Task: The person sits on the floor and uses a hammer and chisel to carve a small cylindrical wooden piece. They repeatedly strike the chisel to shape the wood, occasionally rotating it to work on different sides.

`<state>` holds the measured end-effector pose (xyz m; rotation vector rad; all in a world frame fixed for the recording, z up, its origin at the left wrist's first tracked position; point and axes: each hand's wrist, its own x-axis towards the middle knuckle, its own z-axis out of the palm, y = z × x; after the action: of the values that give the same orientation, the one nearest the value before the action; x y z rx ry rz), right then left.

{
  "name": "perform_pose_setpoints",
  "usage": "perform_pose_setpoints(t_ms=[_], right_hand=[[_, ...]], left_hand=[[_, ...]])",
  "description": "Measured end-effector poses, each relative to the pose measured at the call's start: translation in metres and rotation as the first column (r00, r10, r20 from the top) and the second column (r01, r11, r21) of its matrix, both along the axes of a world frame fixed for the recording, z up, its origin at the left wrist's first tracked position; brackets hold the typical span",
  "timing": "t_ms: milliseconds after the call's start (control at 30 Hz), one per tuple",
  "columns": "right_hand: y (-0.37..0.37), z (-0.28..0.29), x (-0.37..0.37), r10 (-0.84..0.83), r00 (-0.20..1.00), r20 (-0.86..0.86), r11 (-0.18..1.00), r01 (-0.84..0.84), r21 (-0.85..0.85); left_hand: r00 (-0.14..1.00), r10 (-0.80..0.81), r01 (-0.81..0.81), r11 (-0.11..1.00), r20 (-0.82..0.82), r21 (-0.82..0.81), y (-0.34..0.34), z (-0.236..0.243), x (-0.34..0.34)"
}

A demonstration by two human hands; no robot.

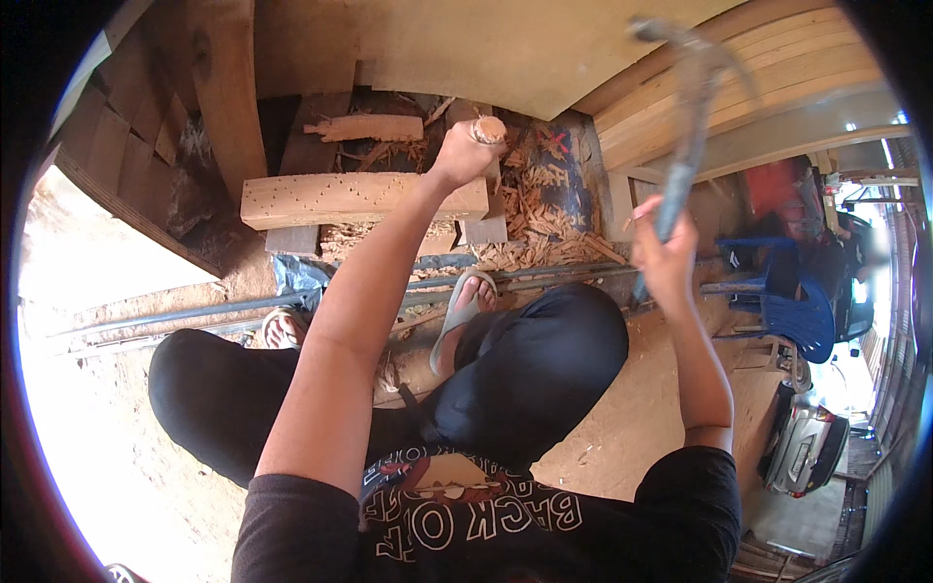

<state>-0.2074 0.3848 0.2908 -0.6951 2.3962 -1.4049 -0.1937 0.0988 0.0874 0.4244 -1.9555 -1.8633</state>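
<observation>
My left hand (467,155) is closed in a fist around an upright wood-handled chisel (489,129). Only the round, worn top of its handle shows; the blade is hidden beneath the fist. The fist is at the right end of a pale timber beam (330,199), whose face is dotted with small dark notches. On the right, my right hand (666,248) grips a claw hammer (692,126) by its grey-blue handle. The hammer is raised, its head up and away from the chisel, slightly blurred by motion.
Wood chips (554,209) lie thick right of the beam, with a loose wood piece (374,127) behind it. Large boards (437,44) stand at the back, stacked planks (748,87) at the right. A blue plastic chair (797,316) and a parked car (805,449) are farther right.
</observation>
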Motion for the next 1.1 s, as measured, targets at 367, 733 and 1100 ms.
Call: perform_pose_setpoints(t_ms=[367,733,1100], right_hand=[[0.004,0.023,0.002,0.037,0.999,-0.027,0.985,-0.032,0.170],[0.006,-0.042,-0.015,0.325,0.939,-0.113,0.844,-0.234,0.482],[-0.007,-0.011,-0.004,0.027,1.000,-0.011,0.997,-0.028,-0.067]], left_hand=[[0.999,0.037,-0.037,0.997,-0.010,-0.061,0.003,0.002,0.005],[0.998,0.058,-0.056,0.996,0.030,-0.074,0.004,0.008,0.005],[0.999,0.020,-0.025,0.994,-0.044,-0.110,0.003,0.000,0.005]])
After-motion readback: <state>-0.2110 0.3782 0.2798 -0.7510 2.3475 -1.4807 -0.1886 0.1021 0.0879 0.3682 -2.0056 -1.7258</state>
